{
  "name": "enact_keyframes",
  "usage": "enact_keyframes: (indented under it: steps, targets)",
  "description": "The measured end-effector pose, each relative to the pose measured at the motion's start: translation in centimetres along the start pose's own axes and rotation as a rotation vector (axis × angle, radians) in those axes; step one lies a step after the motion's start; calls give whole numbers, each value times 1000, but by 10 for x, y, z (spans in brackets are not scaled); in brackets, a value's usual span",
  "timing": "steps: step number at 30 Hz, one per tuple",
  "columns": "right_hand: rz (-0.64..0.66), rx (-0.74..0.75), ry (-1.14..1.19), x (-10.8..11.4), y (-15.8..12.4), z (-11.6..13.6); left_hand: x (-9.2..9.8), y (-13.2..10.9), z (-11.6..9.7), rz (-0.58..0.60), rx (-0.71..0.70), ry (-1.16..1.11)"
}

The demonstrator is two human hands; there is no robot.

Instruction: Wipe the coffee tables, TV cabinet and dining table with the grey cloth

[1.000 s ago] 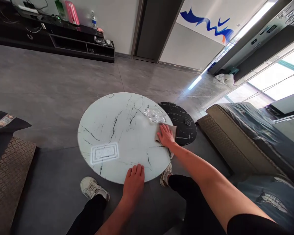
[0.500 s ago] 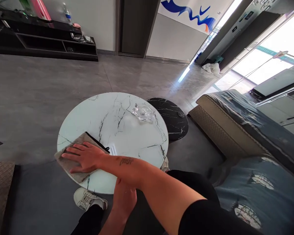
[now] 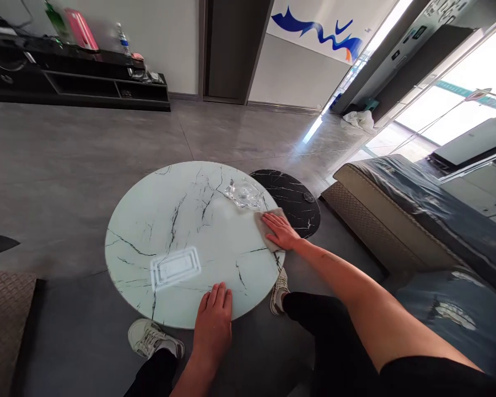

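Observation:
A beige cloth lies against the right edge of the round white marble-patterned table, partly hanging toward the rim. Flat on top of it rests my right hand, fingers stretched out and pressing down. My left hand lies palm down on the table's near edge, its fingers extended and touching the tabletop with nothing under them that I can see. A clear glass ashtray-like dish with a pointed rim stands just beyond the cloth.
A lower black round table tucks in behind the white one. To the right is a sofa with a plastic-like cover. My shoes flank the near side. A black TV cabinet runs along the wall.
My right hand has swept the cloth from the table's left edge across to its right edge, uncovering the left side. My left hand stays at the near edge, now unobstructed by the right arm.

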State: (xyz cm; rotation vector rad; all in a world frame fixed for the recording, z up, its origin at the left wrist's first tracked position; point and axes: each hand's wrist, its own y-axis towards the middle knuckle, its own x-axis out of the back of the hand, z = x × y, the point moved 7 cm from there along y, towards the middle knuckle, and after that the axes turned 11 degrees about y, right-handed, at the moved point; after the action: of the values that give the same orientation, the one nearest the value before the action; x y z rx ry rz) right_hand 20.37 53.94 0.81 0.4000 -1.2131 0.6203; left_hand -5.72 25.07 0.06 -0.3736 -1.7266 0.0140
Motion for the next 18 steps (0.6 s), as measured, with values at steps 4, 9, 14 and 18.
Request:
enact_keyframes:
  steps: [4,9,14,18]
  targets:
    - [-63,-154,-40,1,-19,-33,0,2,-1,23,-14,-18]
    - [-37,-254,-121,-17,2,21,6,4,-5,-11,-26,-5]
    - [127,79,-35,-61,78,192,10,3,-9,-19,-44,19]
    - [141,446,132,-111,154,373,9,0,-10,-84,-46,-25]
